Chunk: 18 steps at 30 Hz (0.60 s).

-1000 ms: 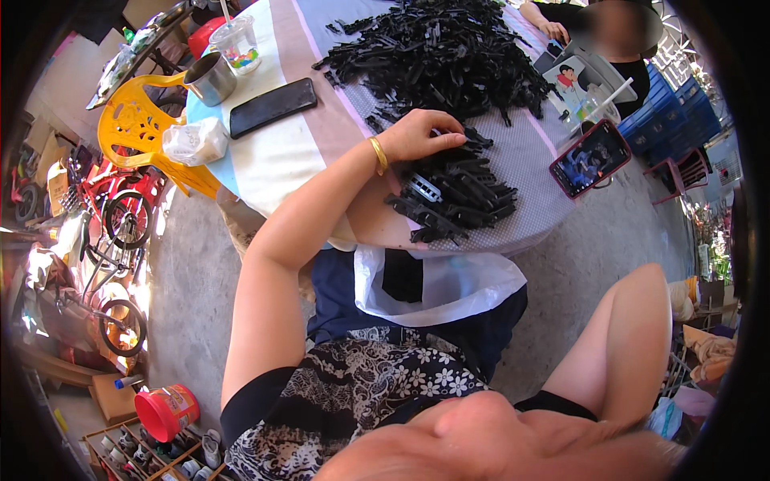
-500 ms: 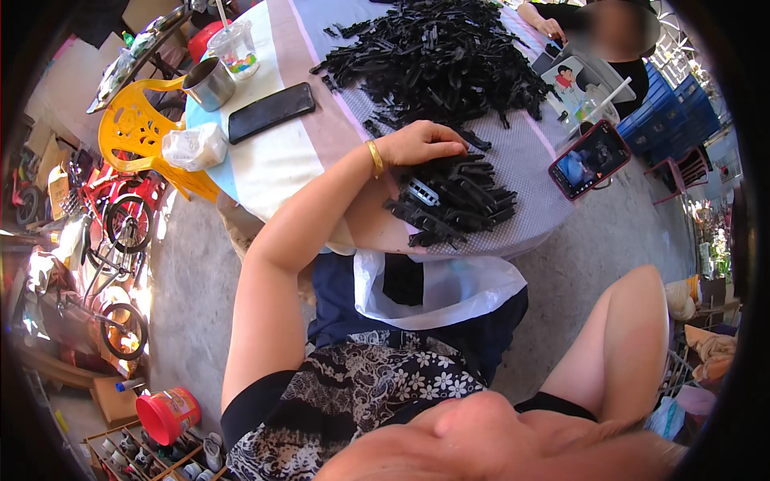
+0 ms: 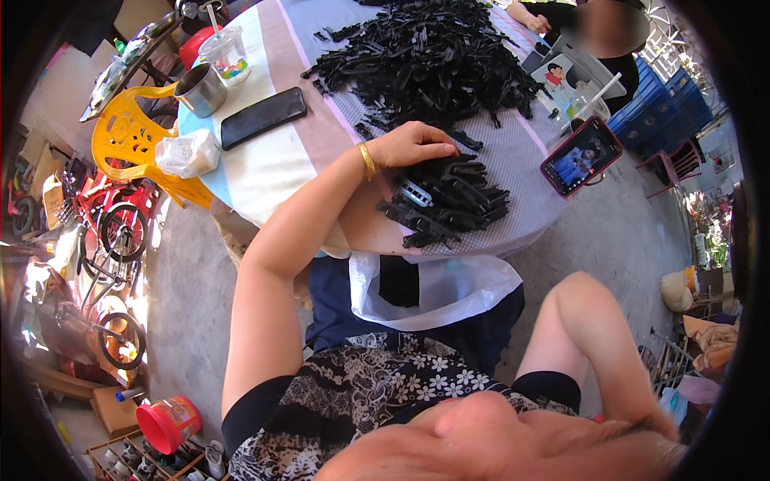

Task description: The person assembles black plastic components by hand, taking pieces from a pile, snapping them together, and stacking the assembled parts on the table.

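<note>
My left hand (image 3: 411,146), with a gold bracelet (image 3: 366,160) at the wrist, lies palm down at the far edge of a small heap of black plastic pieces (image 3: 465,204). Its fingers and thumb are extended; I see nothing held, though the fingertips are partly hidden. On that heap's near left sits a pale slotted piece (image 3: 415,192). A much larger heap of similar black pieces (image 3: 433,68) covers the far part of the table. My right arm (image 3: 597,337) is bent back, away from the table, its hand out of sight at the lower right.
On the clothed table (image 3: 325,132) are a dark phone (image 3: 263,118), a metal cup (image 3: 200,92) and a plastic cup (image 3: 226,58). A lit phone (image 3: 581,158) stands at the right edge. An open white bag (image 3: 481,297) hangs before my lap. A person (image 3: 618,48) sits opposite.
My right arm has swung lower, its forearm now extending down toward the lower right. The view has shifted slightly. My left hand stays on the small heap, and the lit phone's picture differs.
</note>
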Motion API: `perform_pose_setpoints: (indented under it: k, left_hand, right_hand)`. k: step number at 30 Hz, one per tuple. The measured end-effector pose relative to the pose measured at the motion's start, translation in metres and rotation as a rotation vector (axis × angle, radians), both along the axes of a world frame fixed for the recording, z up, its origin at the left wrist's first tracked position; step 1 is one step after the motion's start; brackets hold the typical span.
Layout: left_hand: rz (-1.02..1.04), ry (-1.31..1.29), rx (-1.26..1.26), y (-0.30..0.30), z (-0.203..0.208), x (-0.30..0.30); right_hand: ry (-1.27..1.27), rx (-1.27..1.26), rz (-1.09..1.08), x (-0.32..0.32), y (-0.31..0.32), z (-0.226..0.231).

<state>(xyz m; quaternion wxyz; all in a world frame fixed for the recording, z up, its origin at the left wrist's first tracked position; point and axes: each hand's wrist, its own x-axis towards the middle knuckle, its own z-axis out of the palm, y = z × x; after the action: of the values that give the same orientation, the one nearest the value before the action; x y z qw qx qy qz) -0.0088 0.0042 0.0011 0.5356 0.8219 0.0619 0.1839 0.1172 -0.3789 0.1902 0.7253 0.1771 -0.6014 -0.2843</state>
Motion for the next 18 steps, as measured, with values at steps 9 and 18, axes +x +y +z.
perform_pose_setpoints:
  k: [9, 18]
  left_hand:
    - [0.01, 0.055, -0.01, 0.0, -0.001, 0.003]
    - [0.213, -0.025, -0.016, -0.004, 0.001, 0.009]
  right_hand:
    - [0.056, -1.779, -0.301, 0.067, 0.238, -0.122]
    - [-0.365, -2.083, -0.954, 0.072, 0.291, -0.166]
